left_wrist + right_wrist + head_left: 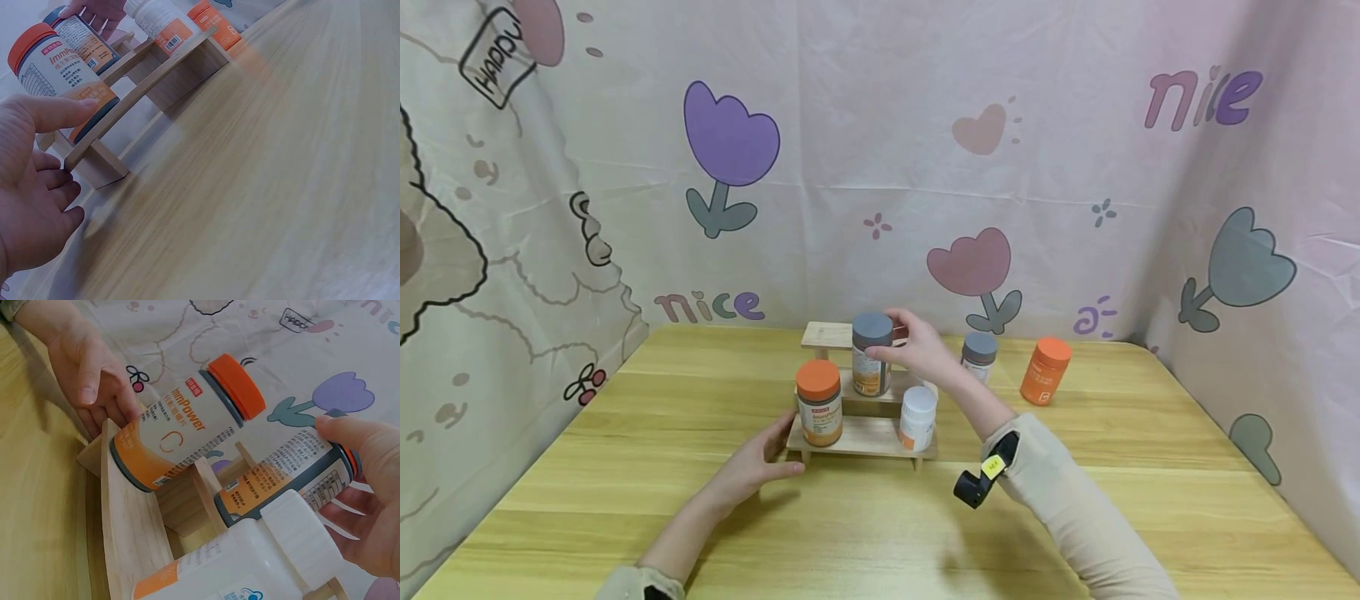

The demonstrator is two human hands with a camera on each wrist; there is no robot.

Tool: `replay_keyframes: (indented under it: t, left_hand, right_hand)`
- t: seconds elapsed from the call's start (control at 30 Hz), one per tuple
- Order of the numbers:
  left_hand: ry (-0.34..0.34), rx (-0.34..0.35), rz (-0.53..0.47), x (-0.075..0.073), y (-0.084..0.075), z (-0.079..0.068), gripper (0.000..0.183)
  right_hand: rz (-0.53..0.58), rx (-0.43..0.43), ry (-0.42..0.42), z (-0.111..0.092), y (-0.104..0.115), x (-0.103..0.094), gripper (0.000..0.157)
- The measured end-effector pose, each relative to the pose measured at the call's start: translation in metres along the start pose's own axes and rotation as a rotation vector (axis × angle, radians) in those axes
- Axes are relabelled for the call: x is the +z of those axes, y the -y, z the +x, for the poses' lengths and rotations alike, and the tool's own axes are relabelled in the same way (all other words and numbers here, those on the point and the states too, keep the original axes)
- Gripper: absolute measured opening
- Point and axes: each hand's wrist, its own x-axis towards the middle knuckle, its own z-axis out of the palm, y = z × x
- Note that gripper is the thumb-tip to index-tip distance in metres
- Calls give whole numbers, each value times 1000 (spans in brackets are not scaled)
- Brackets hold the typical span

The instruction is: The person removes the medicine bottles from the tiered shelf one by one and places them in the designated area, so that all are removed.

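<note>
Right hand is up on the stepped wooden rack, fingers and thumb curled around the grey-lidded bottle near its cap, and that bottle stands upright on the middle step, dead centre of the table. The right wrist view confirms it: thumb across the top end of that bottle, fingers wrapped behind it. Down at seven o'clock from there, the left hand rests at the left end of the rack's bottom step, fingers straight and a little spread, holding nothing; in the left wrist view the thumb lies by the lower label of the orange-lidded bottle, but I can't tell whether it touches. That orange-lidded bottle stands upright on the lowest step, at its left end. At the right end of the same step stands a white-lidded bottle, just below the right wrist. Off the rack, at three o'clock from the held bottle, a second grey-lidded bottle stands on the table, partly behind the right forearm, and further out at three o'clock a loose orange bottle stands leaning slightly. A patterned cloth backdrop with tulips wraps around the table.
</note>
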Motion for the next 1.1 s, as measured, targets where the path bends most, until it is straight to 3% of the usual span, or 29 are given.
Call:
replay_keyframes:
  t: [0.57,1.1]
  left_hand:
    - [3,17,-6,0,2,1,86]
    - [2,20,2,-1,1,1,85]
  right_hand:
    - [-48,-48,-49,-3,-5,2,55]
    - [3,-66,-87,-8,0,-17,53]
